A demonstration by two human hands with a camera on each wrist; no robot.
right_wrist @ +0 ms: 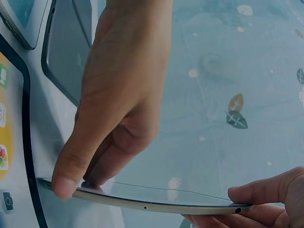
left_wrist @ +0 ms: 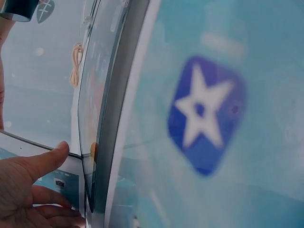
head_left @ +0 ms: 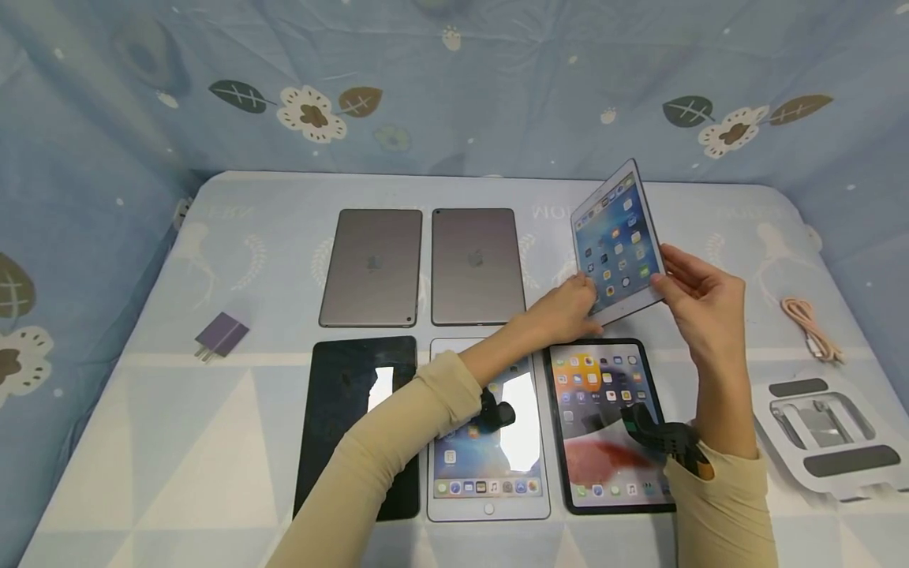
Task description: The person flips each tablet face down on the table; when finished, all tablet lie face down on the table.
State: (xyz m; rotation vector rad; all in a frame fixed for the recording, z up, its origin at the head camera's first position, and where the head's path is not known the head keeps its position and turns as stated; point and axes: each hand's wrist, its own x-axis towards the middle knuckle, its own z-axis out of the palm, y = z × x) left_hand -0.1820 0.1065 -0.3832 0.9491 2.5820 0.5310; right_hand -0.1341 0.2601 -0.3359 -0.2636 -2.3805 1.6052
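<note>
Both hands hold a white-framed tablet (head_left: 616,237) up at a tilt above the right back of the table, its lit screen showing app icons. The left hand (head_left: 566,309) pinches its lower left corner, thumb and fingers on either side. At the right edge, the right hand (head_left: 706,304) grips it between thumb and fingers. Edge-on in the right wrist view, the held tablet (right_wrist: 156,206) spans from the left hand (right_wrist: 121,90) to the right hand (right_wrist: 273,197). Just below it lies a black-framed tablet (head_left: 604,410) with a lit screen.
Two grey tablets (head_left: 370,264) lie face down at the back. In front are a dark-screened tablet (head_left: 330,410) and a white tablet (head_left: 488,489), partly behind the left arm. A purple charger plug (head_left: 222,334) is at left; a coiled cable (head_left: 809,325) and white folding stand (head_left: 827,434) at right.
</note>
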